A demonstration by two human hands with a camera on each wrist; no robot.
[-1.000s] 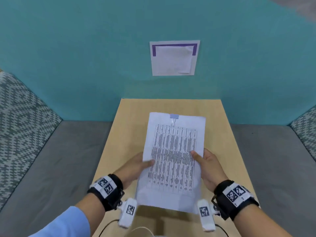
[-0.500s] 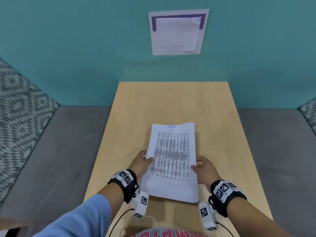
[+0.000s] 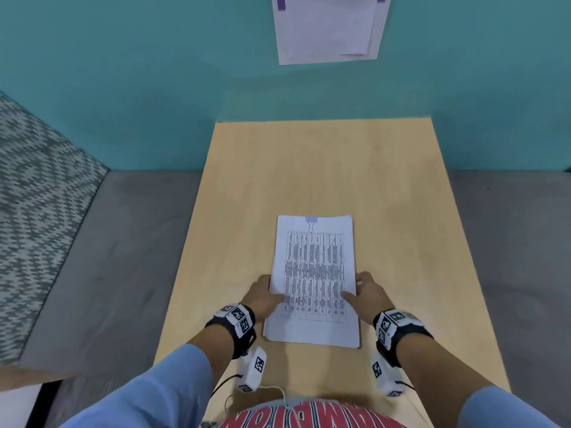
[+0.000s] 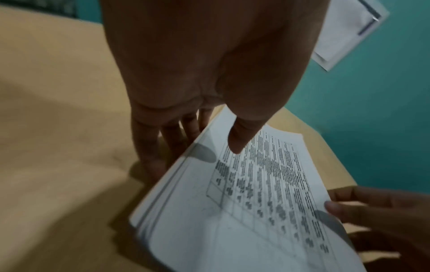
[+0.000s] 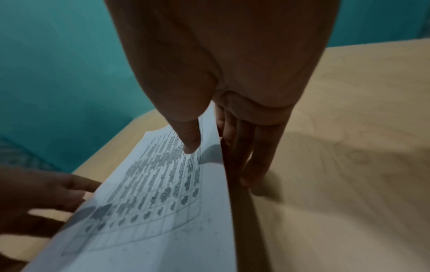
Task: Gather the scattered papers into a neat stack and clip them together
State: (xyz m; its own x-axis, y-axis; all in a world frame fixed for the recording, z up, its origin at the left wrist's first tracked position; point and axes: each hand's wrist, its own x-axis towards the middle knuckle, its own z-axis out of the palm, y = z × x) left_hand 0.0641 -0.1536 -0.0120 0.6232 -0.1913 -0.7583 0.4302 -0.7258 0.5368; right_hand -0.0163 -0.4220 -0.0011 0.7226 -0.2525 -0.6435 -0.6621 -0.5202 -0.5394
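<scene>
A stack of white papers (image 3: 313, 282) with a printed table on top lies lengthwise on the wooden table (image 3: 386, 196). A pale binder clip (image 3: 310, 222) sits at the middle of its far edge. My left hand (image 3: 273, 293) holds the stack's left side and my right hand (image 3: 355, 291) its right side. In the left wrist view the left hand (image 4: 200, 145) has its fingers under the stack (image 4: 244, 211) and its thumb over the top. The right wrist view shows the right hand (image 5: 221, 158) holding the stack (image 5: 163, 202) the same way, with that edge lifted off the table.
A taped sheet (image 3: 327, 26) hangs on the teal wall beyond the table. Grey seating (image 3: 117, 257) flanks the table, with a patterned cushion (image 3: 37, 196) at the left. Thin cables (image 3: 272, 389) trail over the table's near edge.
The clipped stack has come down from a raised, tilted hold to lie low over the table, nearer to me. Both hands kept their hold on its sides.
</scene>
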